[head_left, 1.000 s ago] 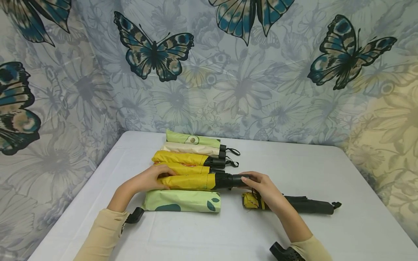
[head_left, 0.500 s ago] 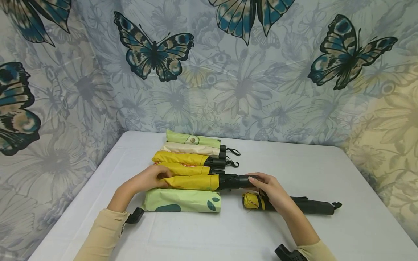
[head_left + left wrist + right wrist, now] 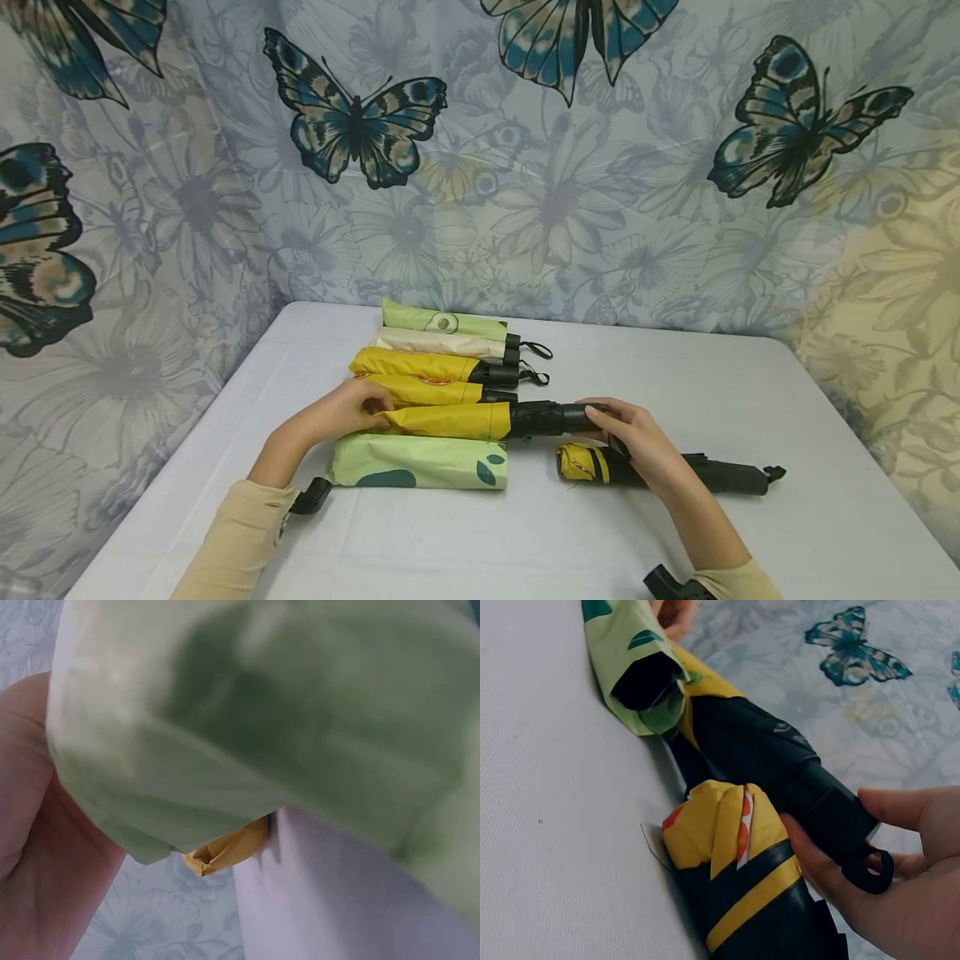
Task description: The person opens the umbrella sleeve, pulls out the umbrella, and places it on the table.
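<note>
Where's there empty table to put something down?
The table is bare at the back right, beyond the black umbrella, and in front of the leafy umbrella, between the sleeves. It's crowded along the umbrella row, where the left hand is.

Wht tbl (image 3: 480, 542) w/ folded umbrellas (image 3: 450, 422)

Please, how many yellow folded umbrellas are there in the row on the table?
3: the front yellow umbrella, held by the left hand and right hand; the middle yellow umbrella just behind, partly hidden by the left hand; and the rear yellow umbrella beyond it.
</note>
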{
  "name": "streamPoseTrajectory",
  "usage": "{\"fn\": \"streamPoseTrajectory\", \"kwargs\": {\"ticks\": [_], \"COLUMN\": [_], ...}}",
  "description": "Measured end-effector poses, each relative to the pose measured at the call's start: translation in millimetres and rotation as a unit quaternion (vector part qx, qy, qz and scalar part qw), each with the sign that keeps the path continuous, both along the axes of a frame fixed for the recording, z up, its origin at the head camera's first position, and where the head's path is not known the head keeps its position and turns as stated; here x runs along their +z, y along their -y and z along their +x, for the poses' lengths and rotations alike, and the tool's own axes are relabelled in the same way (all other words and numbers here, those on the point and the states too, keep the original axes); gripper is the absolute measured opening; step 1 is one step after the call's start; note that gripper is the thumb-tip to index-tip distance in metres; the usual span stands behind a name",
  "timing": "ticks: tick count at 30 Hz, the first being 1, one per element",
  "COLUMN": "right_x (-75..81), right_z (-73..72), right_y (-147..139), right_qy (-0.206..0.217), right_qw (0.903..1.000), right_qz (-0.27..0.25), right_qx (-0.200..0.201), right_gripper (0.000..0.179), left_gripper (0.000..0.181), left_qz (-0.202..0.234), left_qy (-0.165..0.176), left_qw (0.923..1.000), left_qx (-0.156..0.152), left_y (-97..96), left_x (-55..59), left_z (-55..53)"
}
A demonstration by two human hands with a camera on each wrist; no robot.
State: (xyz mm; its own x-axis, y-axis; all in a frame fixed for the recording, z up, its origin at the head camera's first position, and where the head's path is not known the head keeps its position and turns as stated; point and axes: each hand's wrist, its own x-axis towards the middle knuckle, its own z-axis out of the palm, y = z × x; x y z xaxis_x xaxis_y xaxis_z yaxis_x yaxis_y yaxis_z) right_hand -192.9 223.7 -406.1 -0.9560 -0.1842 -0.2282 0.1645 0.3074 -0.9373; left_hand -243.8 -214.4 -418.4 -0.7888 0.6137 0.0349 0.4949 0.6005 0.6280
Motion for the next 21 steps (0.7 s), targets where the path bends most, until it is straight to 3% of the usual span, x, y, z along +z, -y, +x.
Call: {"fn": "streamPoseTrajectory", "kwargs": {"ticks": [21], "right_x": [-1.5], "right_z": [2.2], "right_y": [-14.6], "right_qy": [-0.016], "right_qw": [0.9993], "right_qz": [-0.010], "right_qx": [0.032], "right_gripper": [0.060], "left_gripper": [0.010], "left_qz": [0.015], "left_qy": [0.005], "left_qw": [0.9998], "left_qx": [-0.008], "left_y": [-0.5], "left_x": [-1.8], "left_z": [-1.5]}}
